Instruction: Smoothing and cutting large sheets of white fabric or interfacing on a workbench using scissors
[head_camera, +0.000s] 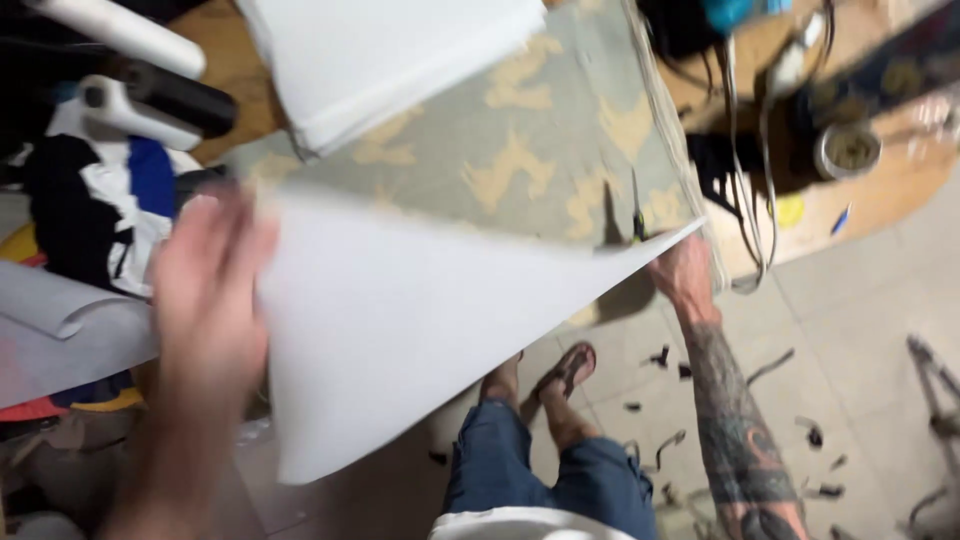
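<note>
A large white sheet (400, 320) is lifted over the table edge and tapers to a point at the right. My left hand (210, 290), blurred by motion, grips its left edge. My right hand (685, 270), on a tattooed forearm, holds the sheet under its right tip. Beneath the sheet lies a grey-green fabric with tan shapes (520, 150). Dark scissors (637, 210) rest on that fabric just above my right hand. My legs in denim shorts and sandals (560, 400) stand below the sheet.
A stack of white sheets (380, 60) lies at the top. White and black rolls (150, 100) and a clothes pile (90, 210) sit on the left. Cables (745, 150) and a round tin (848, 150) are at the right. Several fabric scraps (700, 440) litter the tiled floor.
</note>
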